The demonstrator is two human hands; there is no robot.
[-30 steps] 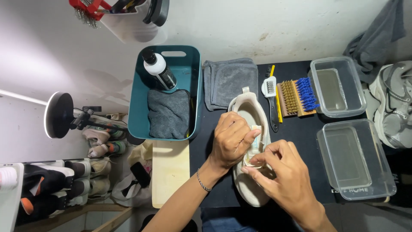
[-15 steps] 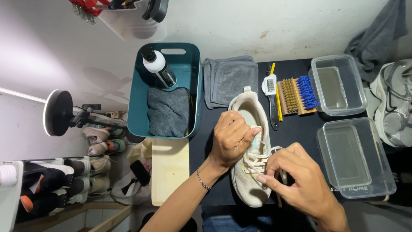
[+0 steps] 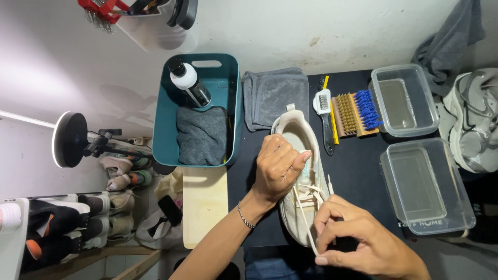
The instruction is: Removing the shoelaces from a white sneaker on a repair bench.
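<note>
Lowered, right hand (image 3: 358,238) fingers pinch the lace (image 3: 303,218); left hand (image 3: 280,168) grips the shoe (image 3: 298,135).

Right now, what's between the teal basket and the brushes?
In the head view, a folded grey cloth lies on the black mat between the teal basket and the brushes; the shoe's heel reaches just below it.

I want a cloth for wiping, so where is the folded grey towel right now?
In the head view, the folded grey towel lies flat at the back of the black mat, between the teal bin and the brushes, just beyond the shoe.
</note>
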